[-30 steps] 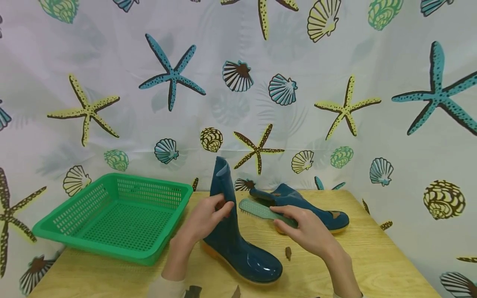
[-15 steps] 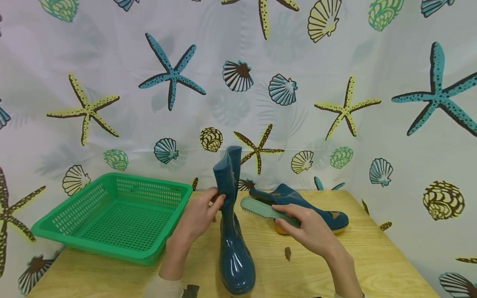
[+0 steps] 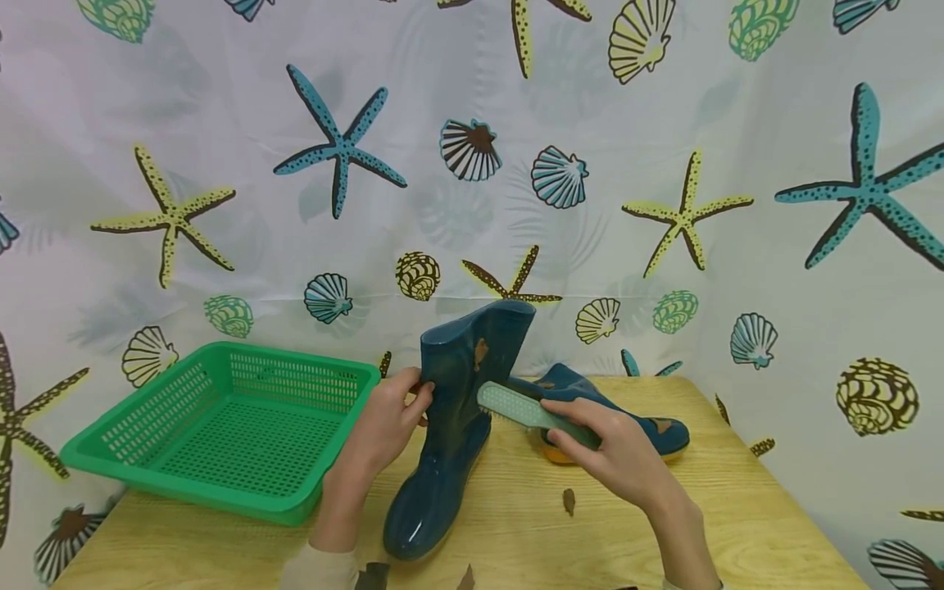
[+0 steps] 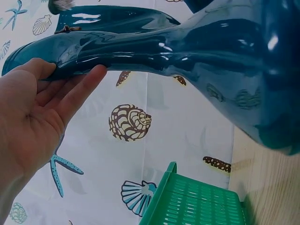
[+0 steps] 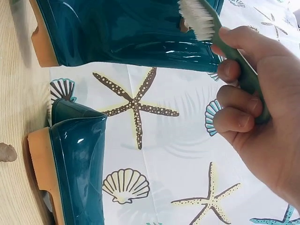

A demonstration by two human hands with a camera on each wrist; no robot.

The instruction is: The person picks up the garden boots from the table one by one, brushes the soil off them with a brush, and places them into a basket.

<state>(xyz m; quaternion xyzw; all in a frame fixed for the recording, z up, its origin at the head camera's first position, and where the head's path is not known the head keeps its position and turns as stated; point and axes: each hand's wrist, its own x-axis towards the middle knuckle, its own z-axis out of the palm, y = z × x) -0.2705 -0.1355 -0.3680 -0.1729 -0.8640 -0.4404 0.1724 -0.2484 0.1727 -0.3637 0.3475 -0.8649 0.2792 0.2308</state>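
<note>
A blue rubber boot (image 3: 435, 467) stands upright on the table, its toe pointing toward the front left. A brown patch (image 3: 481, 352) marks its upper shaft. My left hand (image 3: 387, 422) holds the shaft's left edge between thumb and fingers (image 4: 84, 89). In my right hand (image 3: 612, 447) is a green scrubbing brush (image 3: 512, 406), gripped by its handle. Its white bristles (image 5: 197, 18) face the shaft, close to the brown patch in the right wrist view. Behind the right hand, a second blue boot (image 3: 590, 393) with brown patches and a tan sole lies on the table.
A green plastic basket (image 3: 295, 512) sits on the left of the wooden table (image 3: 723, 524). One brown flake (image 3: 569, 501) lies right of the standing boot, with another brown piece (image 3: 466, 578) at the front edge. A patterned curtain (image 3: 472, 221) hangs behind.
My left hand has turned the upright boot, swinging its toe from front right to front left and bringing the brown patch into view. The brush in my right hand has barely moved.
</note>
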